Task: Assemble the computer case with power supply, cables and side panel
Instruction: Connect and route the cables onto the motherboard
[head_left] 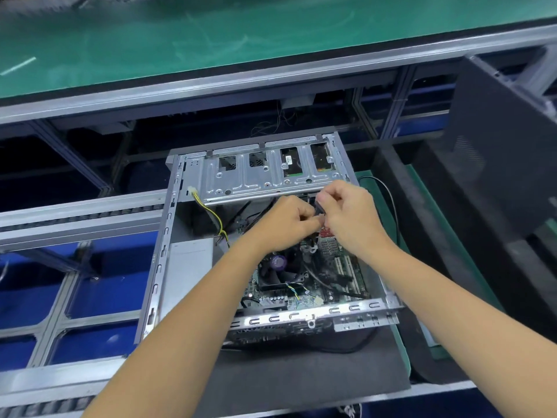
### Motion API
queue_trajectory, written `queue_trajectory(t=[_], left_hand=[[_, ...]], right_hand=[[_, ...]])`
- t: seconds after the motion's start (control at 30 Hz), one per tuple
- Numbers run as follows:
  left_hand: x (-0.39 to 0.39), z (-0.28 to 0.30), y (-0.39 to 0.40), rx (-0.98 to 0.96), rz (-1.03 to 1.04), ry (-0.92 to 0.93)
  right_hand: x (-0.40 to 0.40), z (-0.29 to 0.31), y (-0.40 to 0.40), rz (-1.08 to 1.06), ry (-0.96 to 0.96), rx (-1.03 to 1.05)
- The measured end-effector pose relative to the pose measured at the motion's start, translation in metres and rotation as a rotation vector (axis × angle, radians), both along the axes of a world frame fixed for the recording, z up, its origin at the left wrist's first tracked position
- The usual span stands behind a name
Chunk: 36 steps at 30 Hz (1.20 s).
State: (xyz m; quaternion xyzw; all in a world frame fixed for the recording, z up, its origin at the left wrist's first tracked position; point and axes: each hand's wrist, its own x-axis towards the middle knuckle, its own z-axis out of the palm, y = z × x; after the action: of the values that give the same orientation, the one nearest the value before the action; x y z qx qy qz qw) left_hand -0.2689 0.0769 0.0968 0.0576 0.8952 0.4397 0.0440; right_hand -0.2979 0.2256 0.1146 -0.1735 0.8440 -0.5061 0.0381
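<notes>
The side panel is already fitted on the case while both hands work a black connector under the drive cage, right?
Not quite. In the head view the case is open, its motherboard exposed. The side panel stands off to the right. The left hand and right hand do hold the black connector under the drive cage.

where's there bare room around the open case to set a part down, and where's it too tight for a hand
Free: the dark mat in front of the computer case, and the green bench top beyond the rail. Inside, the flat grey power supply top is bare. Crowded: under the drive cage, where the left hand and right hand pinch a black connector among cables.
</notes>
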Motion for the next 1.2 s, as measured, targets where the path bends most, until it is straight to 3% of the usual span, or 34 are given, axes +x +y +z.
queue_trajectory(t=[0.1,0.17,0.37,0.53,0.7,1.2], left_hand=[[-0.001,-0.005,0.008,0.261,-0.038,-0.206],[-0.003,-0.006,0.013,0.409,0.008,-0.253],[-0.011,-0.006,0.032,0.47,0.268,-0.239],[-0.015,-0.007,0.04,0.509,0.391,-0.237],[-0.012,-0.01,0.06,0.568,0.565,-0.268],[-0.027,-0.004,0.123,0.927,1.207,-0.209]], right_hand=[[-0.016,0.005,0.007,-0.017,0.094,0.292],[-0.027,0.009,0.012,0.01,0.102,0.32],[-0.046,0.01,0.013,0.15,0.078,0.326],[-0.06,0.013,0.008,0.042,0.179,0.142],[-0.085,0.011,0.015,-0.074,0.004,-0.02],[-0.096,-0.003,0.003,-0.084,0.068,-0.095]])
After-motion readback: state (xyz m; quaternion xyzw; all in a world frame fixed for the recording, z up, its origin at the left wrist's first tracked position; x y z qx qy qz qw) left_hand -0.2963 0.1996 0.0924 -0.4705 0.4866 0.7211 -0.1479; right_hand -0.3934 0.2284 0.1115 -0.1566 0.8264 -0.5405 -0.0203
